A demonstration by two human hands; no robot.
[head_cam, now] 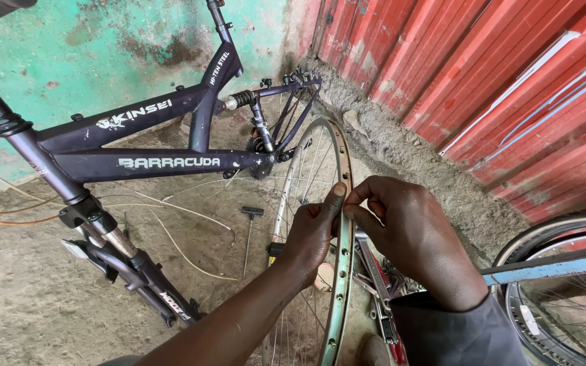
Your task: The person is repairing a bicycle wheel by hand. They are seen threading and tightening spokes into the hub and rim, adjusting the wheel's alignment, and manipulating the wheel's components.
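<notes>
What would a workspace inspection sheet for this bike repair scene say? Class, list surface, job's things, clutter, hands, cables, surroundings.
Surface: rough bare concrete floor.
Job's things: bare spoked wheel rim standing upright, no tyre.
Clutter: T-handle tool on the floor; hand tools beside the rim.
Hands: left hand grips the rim; right hand pinches at its edge.
Cables: loose pale cables trailing across the floor.
Surroundings: dark bicycle frame, wheelless; green wall; red corrugated sheet; another wheel to the right.

A single head-worn camera looks steeply down and forward from close above the person's hands, facing the ground and a corrugated red wall (510,88).
</notes>
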